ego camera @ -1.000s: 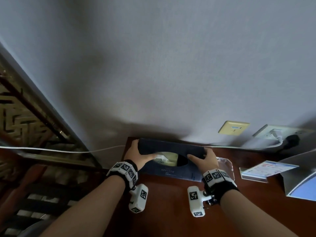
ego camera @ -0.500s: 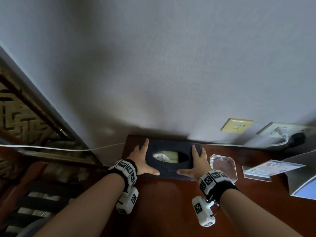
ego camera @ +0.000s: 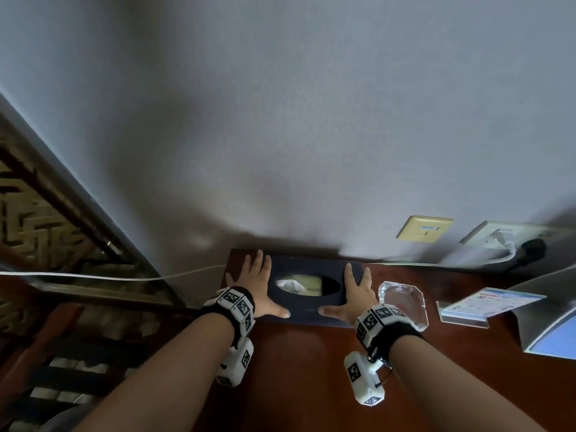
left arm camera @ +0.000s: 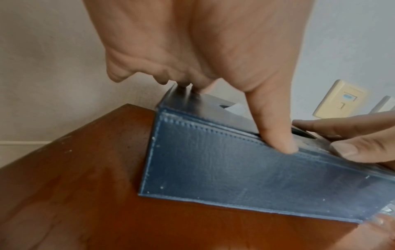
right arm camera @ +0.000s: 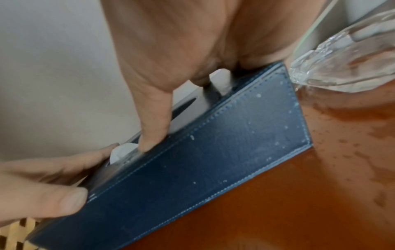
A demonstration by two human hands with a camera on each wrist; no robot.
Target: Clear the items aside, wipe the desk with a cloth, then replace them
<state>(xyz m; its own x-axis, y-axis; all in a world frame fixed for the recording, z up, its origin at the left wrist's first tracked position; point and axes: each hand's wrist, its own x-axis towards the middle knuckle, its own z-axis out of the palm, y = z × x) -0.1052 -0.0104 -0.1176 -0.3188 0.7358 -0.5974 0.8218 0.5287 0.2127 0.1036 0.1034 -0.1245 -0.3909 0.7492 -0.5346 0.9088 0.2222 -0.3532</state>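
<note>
at the far left corner of the desk [ego camera: 311,385] we find the tissue box [ego camera: 307,288] set down flat against the wall, where a second ago it was held tilted; left hand [ego camera: 255,285] and right hand [ego camera: 355,294] press it with flat, unclenched fingers; we judge replacement underway; navy stitched leather, white-flecked, tissue showing through the oval slot.

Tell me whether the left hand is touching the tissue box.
Touching. The left wrist view shows the left hand with its thumb tip pressed on the top front edge of the tissue box and fingers resting on its lid.
</note>
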